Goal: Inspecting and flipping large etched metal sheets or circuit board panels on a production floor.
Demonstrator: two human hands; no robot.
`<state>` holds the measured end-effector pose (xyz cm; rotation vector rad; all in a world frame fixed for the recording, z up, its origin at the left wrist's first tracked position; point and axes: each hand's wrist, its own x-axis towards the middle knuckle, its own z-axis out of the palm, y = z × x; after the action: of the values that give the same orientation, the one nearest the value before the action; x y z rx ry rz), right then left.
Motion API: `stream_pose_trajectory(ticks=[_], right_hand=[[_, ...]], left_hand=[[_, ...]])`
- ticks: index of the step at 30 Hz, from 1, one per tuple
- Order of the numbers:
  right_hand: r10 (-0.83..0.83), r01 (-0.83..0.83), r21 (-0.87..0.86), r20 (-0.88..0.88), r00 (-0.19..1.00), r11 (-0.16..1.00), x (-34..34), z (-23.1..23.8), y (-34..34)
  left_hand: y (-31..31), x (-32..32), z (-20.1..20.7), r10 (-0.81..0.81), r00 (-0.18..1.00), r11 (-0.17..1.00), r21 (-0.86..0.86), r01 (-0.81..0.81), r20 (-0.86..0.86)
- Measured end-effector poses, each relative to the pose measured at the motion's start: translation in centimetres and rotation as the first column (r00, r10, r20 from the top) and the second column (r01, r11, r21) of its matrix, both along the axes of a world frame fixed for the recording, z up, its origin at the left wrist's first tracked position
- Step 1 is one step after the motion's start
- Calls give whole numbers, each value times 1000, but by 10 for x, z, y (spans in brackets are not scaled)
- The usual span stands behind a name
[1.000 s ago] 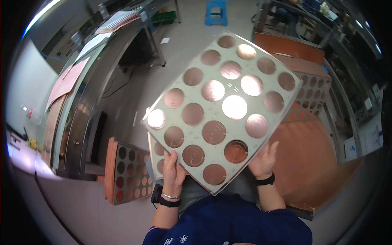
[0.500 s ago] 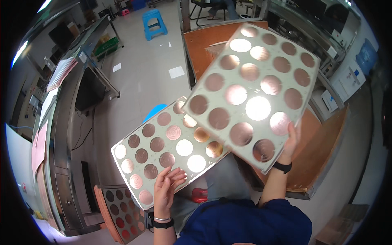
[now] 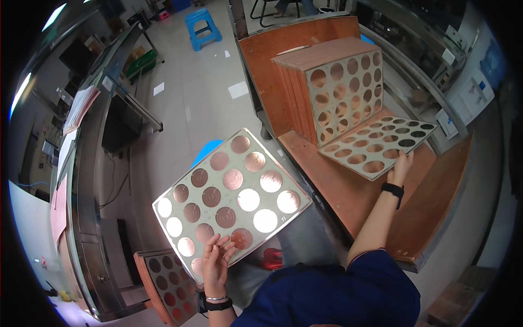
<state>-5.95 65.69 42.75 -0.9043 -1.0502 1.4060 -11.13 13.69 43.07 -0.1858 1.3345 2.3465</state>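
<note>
A pale green circuit board panel (image 3: 248, 185) with rows of round copper discs lies tilted across my lap. Over its near edge, my left hand (image 3: 216, 260) has its fingers apart and slightly curled, gripping nothing. My right hand (image 3: 401, 166) pinches the near right corner of a second circuit board panel (image 3: 366, 159), which slopes down into an orange-brown wooden rack. That panel's far edge meets the foot of a thick stack of similar panels (image 3: 299, 101) standing in the rack. Whether the edge touches the stack, I cannot tell.
The wooden rack (image 3: 332, 182) has raised sides at my right. More panels (image 3: 165, 283) stand low at my left, beside a metal bench (image 3: 87, 218) with papers. A blue stool (image 3: 202, 30) stands farther off on the floor. A white pen-like stick (image 3: 294, 50) rests on the stack.
My right hand has carried its panel from above my lap to the right, down into the rack, tipping it flatter. The stack now shows. My left hand has stayed near the lap panel's edge.
</note>
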Motion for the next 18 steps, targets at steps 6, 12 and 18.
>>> stream_pose_trajectory(ticks=[6,12,18], right_hand=[[432,-431,-43,55,900,902,-63,-2,6],[208,-585,454,642,738,672,-172,-96,-12],[99,-584,237,869,485,776,-215,-121,-56]], left_hand=[[2,-13,-5,55,998,998,27,-55,-6],[14,-10,-3,36,999,998,59,-37,16],[2,0,-2,124,990,992,-20,-123,73]])
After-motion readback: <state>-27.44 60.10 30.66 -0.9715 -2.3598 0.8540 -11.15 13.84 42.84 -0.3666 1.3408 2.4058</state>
